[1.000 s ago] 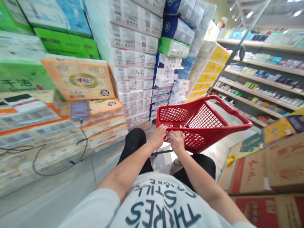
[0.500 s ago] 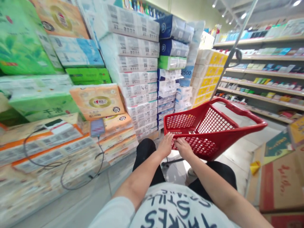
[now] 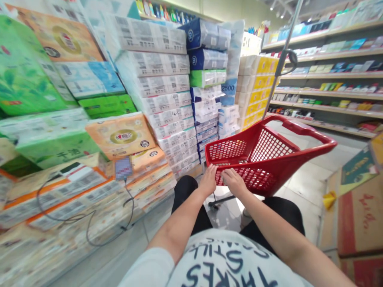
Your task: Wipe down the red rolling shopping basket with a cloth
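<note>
A red plastic shopping cart with a perforated basket and a looped handle stands in front of my knees. My left hand grips its near rim by the left corner, fingers over the edge and thumb on my side. Just to the right, my right hand is closed against the same near side, its fingers bent at the rim. A small greyish bit shows by its fingertips; what it is I cannot make out. Both hands are close together but apart. The basket's visible inside shows bare red mesh.
On the left, tissue packs are piled high, with a cable and a blurred-out device lying on them. White paper packs are stacked behind. A metal pole rises beyond the cart. Stocked shelves and cardboard boxes line the right.
The view has tilted and shifted slightly. My right hand has moved up a little along the cart's near side; my left hand stays on the rim. The cart stays in about the same place.
</note>
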The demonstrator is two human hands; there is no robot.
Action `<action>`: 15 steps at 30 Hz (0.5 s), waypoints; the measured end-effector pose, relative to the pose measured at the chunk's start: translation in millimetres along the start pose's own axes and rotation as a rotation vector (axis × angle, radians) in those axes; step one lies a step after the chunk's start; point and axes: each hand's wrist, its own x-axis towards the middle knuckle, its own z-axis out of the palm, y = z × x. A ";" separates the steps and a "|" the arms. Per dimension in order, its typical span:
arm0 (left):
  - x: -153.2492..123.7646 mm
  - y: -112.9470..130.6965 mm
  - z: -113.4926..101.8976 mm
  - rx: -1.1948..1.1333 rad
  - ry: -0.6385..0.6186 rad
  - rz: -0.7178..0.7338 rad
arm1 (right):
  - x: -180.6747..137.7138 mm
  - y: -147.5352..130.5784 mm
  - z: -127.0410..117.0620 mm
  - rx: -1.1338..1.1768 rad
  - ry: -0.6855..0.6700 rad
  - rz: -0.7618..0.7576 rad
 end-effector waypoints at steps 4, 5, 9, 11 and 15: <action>0.1 3.6 -2.8 0.010 -0.022 -0.004 | -5.5 5.1 -2.6 -0.018 -0.108 0.104; 0.2 4.0 -3.1 0.013 -0.026 -0.001 | -6.2 6.3 -3.8 -0.005 -0.105 0.110; 1.5 3.8 -0.9 0.038 -0.001 -0.012 | -5.0 11.6 -9.6 0.045 0.031 0.097; 2.6 2.9 1.5 0.049 0.012 -0.021 | -5.4 14.6 -10.7 0.047 -0.001 0.109; 5.1 1.3 5.6 0.064 0.018 -0.006 | -6.5 15.0 -11.2 0.070 -0.018 0.121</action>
